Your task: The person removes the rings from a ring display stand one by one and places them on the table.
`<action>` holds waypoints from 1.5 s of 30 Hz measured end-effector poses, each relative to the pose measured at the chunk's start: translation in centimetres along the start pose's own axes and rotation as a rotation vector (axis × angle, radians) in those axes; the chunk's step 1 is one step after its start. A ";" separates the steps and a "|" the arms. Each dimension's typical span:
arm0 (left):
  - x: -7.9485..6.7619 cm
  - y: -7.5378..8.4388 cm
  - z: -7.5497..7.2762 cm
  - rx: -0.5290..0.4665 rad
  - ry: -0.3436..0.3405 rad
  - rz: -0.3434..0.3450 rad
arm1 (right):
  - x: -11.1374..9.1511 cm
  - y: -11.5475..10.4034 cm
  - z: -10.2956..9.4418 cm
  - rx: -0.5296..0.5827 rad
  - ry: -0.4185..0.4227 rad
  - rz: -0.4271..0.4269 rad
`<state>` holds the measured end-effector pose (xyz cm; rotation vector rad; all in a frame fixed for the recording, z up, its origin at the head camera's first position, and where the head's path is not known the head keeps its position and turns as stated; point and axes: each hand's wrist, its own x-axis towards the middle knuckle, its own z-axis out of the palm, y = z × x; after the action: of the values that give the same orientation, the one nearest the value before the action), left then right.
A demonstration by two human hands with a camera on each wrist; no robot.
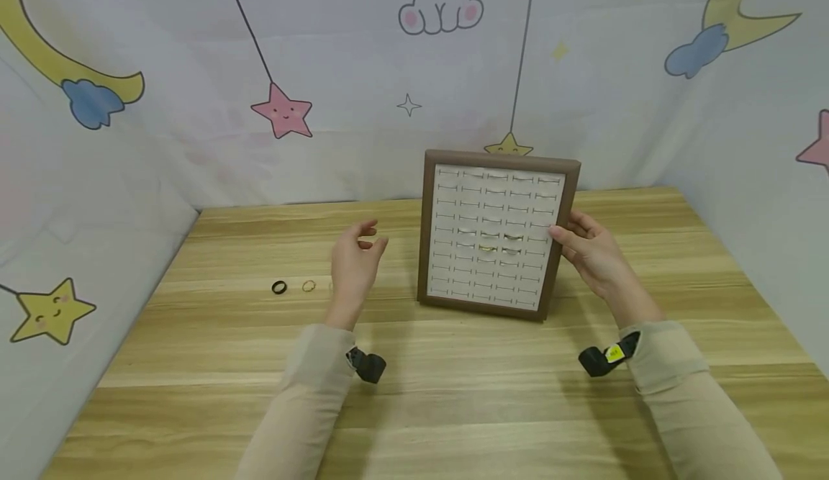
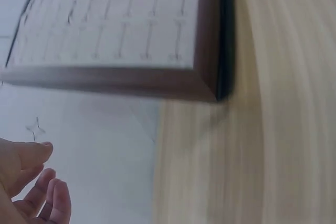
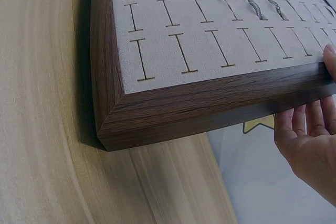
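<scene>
A ring display board (image 1: 495, 203) with a dark wood frame and a pale slotted pad stands propped up on the table, its face toward me. Several silver rings (image 1: 513, 237) and a gold ring (image 1: 488, 249) sit in slots around its middle. My right hand (image 1: 599, 260) grips the board's right edge, thumb on the front and fingers behind. To the board's left, my left hand (image 1: 356, 264) hovers with loosely bent fingers; nothing shows between them in the left wrist view. Beside that hand lie a black ring (image 1: 279, 287) and a thin gold ring (image 1: 309, 286).
Another faint ring (image 1: 332, 286) is mostly hidden by the left wrist. The wooden table (image 1: 453, 394) runs back to a white cloth backdrop (image 1: 363, 156) printed with stars and moons, which also closes off both sides.
</scene>
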<state>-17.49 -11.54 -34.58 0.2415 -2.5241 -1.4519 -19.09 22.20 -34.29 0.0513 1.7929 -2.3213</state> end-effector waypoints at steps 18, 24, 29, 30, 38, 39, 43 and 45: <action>-2.4 5.8 5.1 -0.111 -0.012 0.208 | 0.1 0.0 -0.2 -0.031 0.004 0.026; -3.2 5.9 6.5 -0.073 -0.065 0.275 | 0.1 0.0 -0.2 -0.012 0.003 0.016; -3.8 5.7 7.4 -0.052 -0.104 0.301 | 0.0 0.0 -0.3 -0.008 0.000 0.001; -3.9 5.7 7.6 -0.044 -0.113 0.299 | 0.0 0.0 -0.3 -0.010 -0.001 0.000; -4.3 5.6 8.7 0.052 -0.141 0.279 | -0.1 -0.1 -0.1 -0.015 -0.007 0.011; -4.4 5.5 8.8 0.066 -0.139 0.279 | -0.1 -0.1 -0.1 -0.016 -0.006 0.013; -4.4 5.3 9.1 0.108 -0.132 0.278 | -0.1 -0.1 -0.1 -0.026 -0.008 0.019; -4.4 5.2 9.2 0.128 -0.126 0.284 | -0.1 -0.1 0.0 -0.035 -0.011 0.022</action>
<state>-15.92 -0.23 -35.00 -0.1879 -2.6213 -1.2336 -19.03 22.28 -34.18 0.0519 1.8184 -2.2698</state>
